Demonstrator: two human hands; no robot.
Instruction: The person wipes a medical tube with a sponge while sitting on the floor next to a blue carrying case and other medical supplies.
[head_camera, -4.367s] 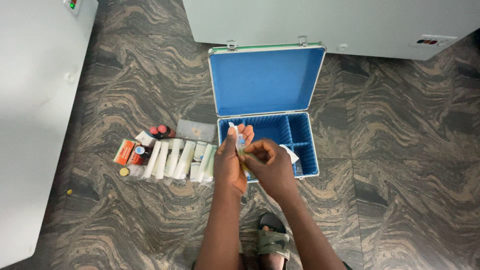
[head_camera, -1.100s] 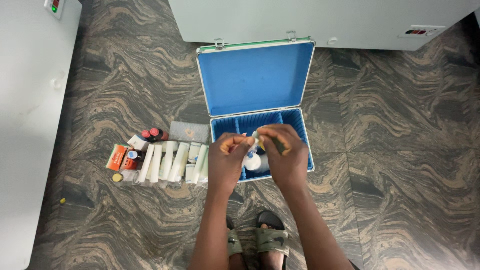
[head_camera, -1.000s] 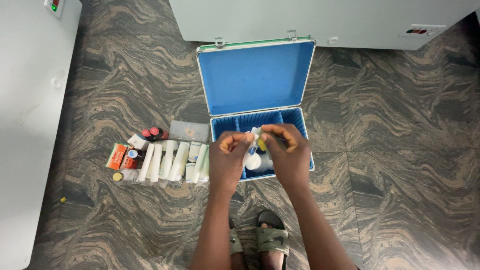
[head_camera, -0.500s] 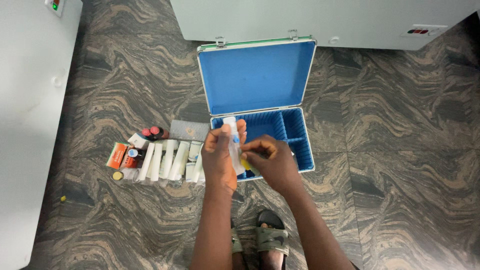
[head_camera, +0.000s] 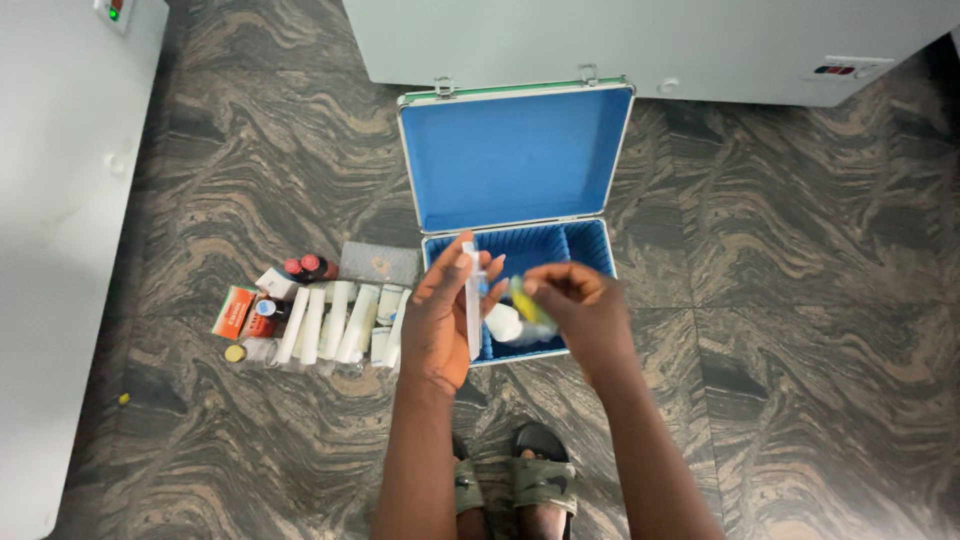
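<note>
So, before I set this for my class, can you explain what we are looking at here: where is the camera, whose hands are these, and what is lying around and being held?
There is no machine here. The one picture comes from a camera worn on a person's head, looking down at their own two bare hands and sandalled feet on a grey marbled stone floor. In front of them stands an open metal case with a blue lining, its lid upright. The left hand holds a slim clear tube upright in its fingers. The right hand pinches a small yellow-green item, too blurred to identify. A white bottle lies in the case below the hands. Left of the case, on the floor, lies a row of white tubes, with small boxes and red-capped bottles beside it.
</note>
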